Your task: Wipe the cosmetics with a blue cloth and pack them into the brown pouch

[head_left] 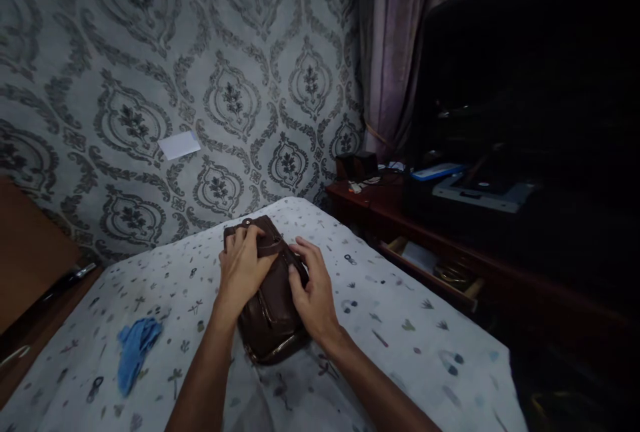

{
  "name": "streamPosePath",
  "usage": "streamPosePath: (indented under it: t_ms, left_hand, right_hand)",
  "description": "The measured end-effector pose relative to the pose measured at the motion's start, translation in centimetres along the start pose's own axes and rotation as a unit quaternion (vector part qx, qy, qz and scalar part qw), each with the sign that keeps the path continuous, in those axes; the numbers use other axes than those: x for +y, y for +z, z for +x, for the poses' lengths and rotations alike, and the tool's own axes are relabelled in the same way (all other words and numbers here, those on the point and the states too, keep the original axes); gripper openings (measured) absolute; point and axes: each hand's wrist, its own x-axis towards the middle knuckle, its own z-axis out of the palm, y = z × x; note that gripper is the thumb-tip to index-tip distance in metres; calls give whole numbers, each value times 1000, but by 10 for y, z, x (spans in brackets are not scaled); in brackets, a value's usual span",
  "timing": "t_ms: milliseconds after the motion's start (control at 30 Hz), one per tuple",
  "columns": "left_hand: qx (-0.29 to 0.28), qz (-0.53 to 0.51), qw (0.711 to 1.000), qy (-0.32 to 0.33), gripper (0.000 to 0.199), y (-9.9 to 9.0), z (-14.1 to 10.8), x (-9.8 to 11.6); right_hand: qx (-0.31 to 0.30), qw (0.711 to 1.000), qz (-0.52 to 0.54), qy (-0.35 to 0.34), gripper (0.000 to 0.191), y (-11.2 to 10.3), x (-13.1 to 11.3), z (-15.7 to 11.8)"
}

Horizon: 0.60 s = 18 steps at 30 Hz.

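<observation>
A dark brown leather bag [273, 295] with zippers lies on the patterned white sheet [395, 332], in the middle of the view. My left hand [245, 262] is at the bag's upper left part, its fingers curled over a strap or flap near the top edge. Against the bag's right side rests my right hand [313, 289], thumb and fingers bent around the edge. A crumpled blue cloth [136, 352] lies on the sheet to the left of the bag.
Beyond the sheet is a patterned wall with a white switch plate [179, 145]. To the right, a dark red desk [385, 209] has an open drawer [435, 269] and a blue box [436, 171] above. A brown board [35, 252] stands at the left edge.
</observation>
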Motion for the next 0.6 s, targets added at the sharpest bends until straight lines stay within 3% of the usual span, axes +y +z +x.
streamPosePath:
  t_ms: [200,400,600]
  left_hand:
    - [-35,36,999,-11,24,-2,6,9]
    - [-45,37,998,-3,25,-2,5,2]
    - [-18,13,1000,10,22,0,4,-4]
  right_hand:
    - [6,1000,1,27,33,3,5,-2]
    - [21,1000,0,20,33,3,0,-3]
    - [-7,1000,-10,13,28,3,-2,-3]
